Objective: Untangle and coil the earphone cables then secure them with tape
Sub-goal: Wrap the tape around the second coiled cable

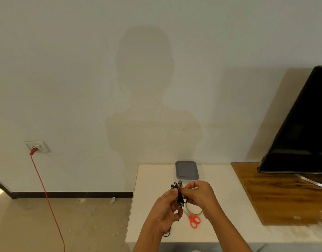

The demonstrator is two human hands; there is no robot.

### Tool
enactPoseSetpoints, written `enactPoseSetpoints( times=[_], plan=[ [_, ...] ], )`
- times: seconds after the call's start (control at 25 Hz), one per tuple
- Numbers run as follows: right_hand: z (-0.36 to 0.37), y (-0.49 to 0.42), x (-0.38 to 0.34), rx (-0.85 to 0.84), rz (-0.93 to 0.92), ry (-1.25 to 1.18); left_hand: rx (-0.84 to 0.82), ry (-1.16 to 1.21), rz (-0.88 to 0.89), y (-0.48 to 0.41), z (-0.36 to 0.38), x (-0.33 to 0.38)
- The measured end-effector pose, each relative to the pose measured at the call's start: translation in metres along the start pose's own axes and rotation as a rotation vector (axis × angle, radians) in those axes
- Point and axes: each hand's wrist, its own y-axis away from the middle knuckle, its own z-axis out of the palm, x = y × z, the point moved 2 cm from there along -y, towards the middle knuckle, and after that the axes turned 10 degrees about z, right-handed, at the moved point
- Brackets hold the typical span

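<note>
Both hands' fingers pinch black earphone cable bundle [178, 192]; tape roll [193, 210] half hidden behind right hand [198, 194], left hand [165, 209].

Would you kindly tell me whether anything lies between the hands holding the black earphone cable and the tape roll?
Nothing visible does. The left hand and right hand both pinch the tangled black earphone cable above the white table; the yellowish ring-shaped tape roll lies beneath the right hand, the red-handled scissors beside it.
</note>
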Motion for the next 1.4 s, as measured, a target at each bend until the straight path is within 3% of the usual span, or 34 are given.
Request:
enactPoseSetpoints(
  times=[0.16,0.52,0.88,1.08,1.24,1.4],
  plan=[
    [-0.001,-0.004,0.007,-0.03,0.019,0.058,-0.013,-0.072,0.018,0.0,-0.001,-0.001],
    [-0.006,0.003,0.009,0.258,-0.273,0.316,-0.019,-0.139,0.039,0.004,0.005,-0.007],
    [-0.012,0.002,0.013,0.01,-0.142,0.333,-0.006,-0.207,0.103,0.004,0.005,-0.009],
    [-0.013,0.01,0.01,-0.14,-0.084,0.124,-0.025,-0.25,0.138,0.004,0.005,-0.009],
    [-0.014,0.008,0.013,-0.147,-0.091,0.111,-0.104,-0.347,0.161,0.004,0.002,-0.002],
    [-0.018,0.006,0.016,-0.162,-0.084,0.217,-0.19,-0.606,0.286,0.002,-0.004,0.005]
  ],
)
